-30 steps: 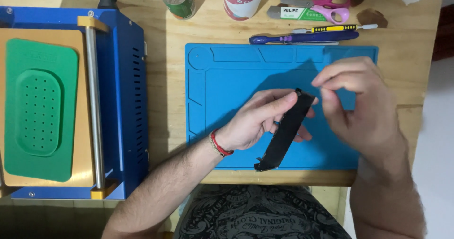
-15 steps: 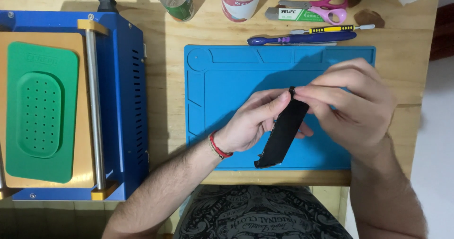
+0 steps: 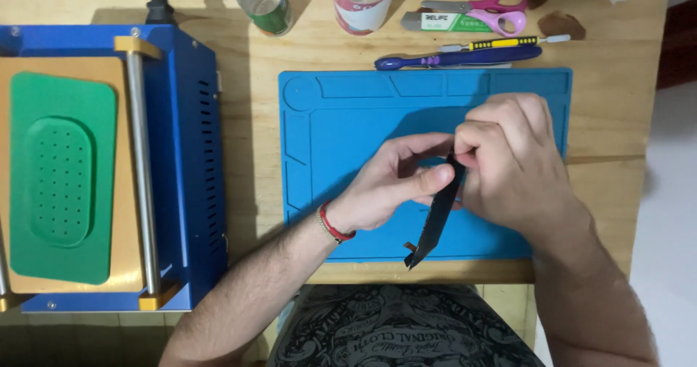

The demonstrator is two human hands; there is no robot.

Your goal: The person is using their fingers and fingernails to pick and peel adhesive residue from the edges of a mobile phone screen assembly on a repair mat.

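Observation:
Over the blue work mat (image 3: 348,131) both hands grip a thin black phone screen panel (image 3: 435,218), turned nearly edge-on, with a small brown flex cable at its lower end. My left hand (image 3: 396,182), with a red cord on the wrist, pinches the panel's upper part from the left between thumb and fingers. My right hand (image 3: 512,167) closes over the panel's top end from the right, fingers curled and hiding that end.
A blue machine (image 3: 109,164) with a green perforated pad stands at the left. Along the far edge of the wooden table lie two bottles (image 3: 359,0), pink scissors (image 3: 494,4), a yellow-handled tool (image 3: 501,44) and a purple toothbrush (image 3: 457,58).
The panel has turned from showing its flat face to nearly edge-on. My right hand has closed down onto its top end and both hands have drawn together.

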